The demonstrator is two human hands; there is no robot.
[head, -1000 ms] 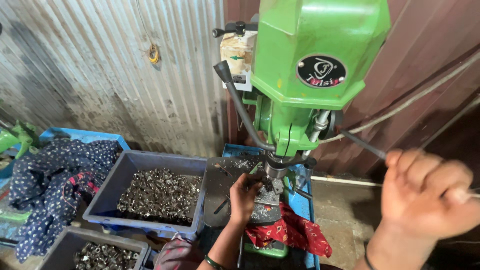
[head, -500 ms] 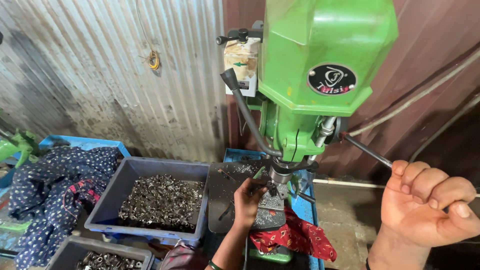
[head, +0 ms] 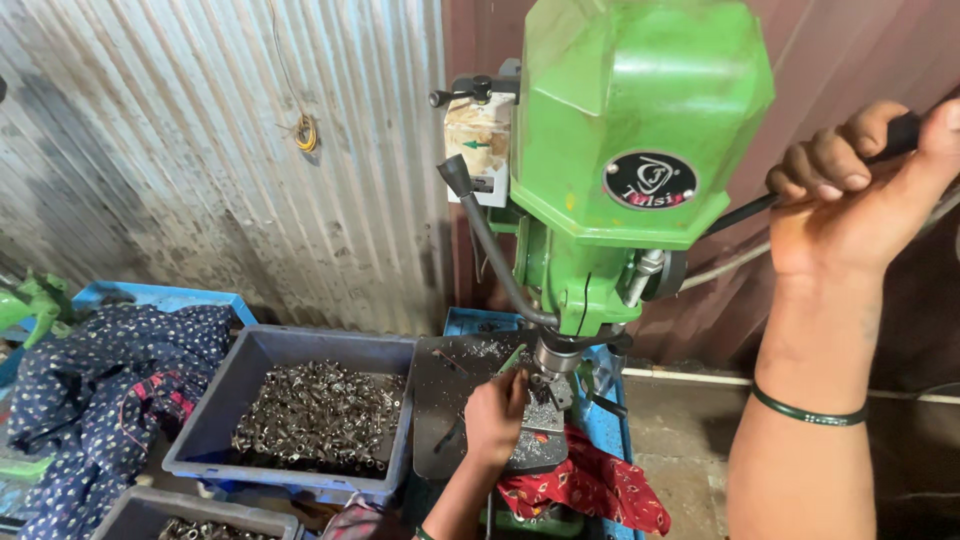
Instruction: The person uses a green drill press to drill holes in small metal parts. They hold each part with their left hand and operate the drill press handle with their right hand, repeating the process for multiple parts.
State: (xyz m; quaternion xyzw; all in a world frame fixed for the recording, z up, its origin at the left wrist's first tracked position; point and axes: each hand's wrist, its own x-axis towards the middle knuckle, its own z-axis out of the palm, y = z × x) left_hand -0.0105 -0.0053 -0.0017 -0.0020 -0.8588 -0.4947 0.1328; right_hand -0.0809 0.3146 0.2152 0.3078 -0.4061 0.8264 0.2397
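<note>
Right hand [head: 860, 190] is up high, fingers wrapped tight around the black feed handle [head: 745, 213], a thin dark rod slanting from under the fingers down toward the green drill press [head: 640, 150]. Left hand [head: 493, 420] sits low on the drill table [head: 535, 440], fingertips pinching a small metal piece, too small to make out, right under the chuck [head: 553, 362], just beside the fingers.

Green drill press [head: 640, 150], right hand [head: 860, 190] gripping feed lever [head: 745, 212], left hand [head: 495, 420] under chuck [head: 553, 362]
</note>
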